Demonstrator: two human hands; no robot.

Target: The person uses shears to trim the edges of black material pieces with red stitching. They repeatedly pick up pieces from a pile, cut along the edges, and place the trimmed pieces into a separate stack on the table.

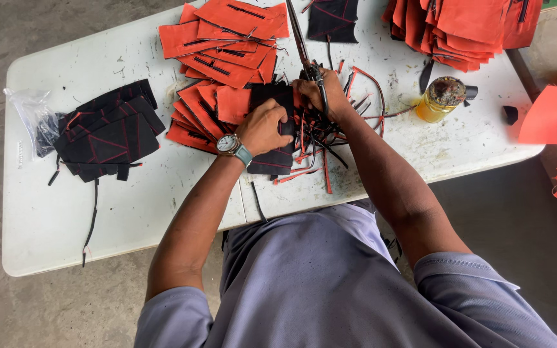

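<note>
Black fabric piece with red stitching lies near the middle of the white table, just in front of the person, and both hands are on it. That table is scuffed and marked, and it stands on a grey concrete floor. Across its far side spreads a loose heap of orange pieces, some overlapping, reaching down to the black fabric piece. A second stack of orange pieces sits at the far right corner. At the left lies a pile of black pieces with red seams, well apart from the hands, with a crumpled clear plastic bag just beside it. Thin trimmed strips in black and red lie tangled under and around the right hand.

The left hand, with a wristwatch on its wrist, is curled down on the black fabric piece, pressing and gripping its edge. The right hand is closed around the handles of the scissors, whose long blades point away toward the far edge of the table. To the right of that hand stands a small yellow jar with a grimy top, near the table's right side.
</note>
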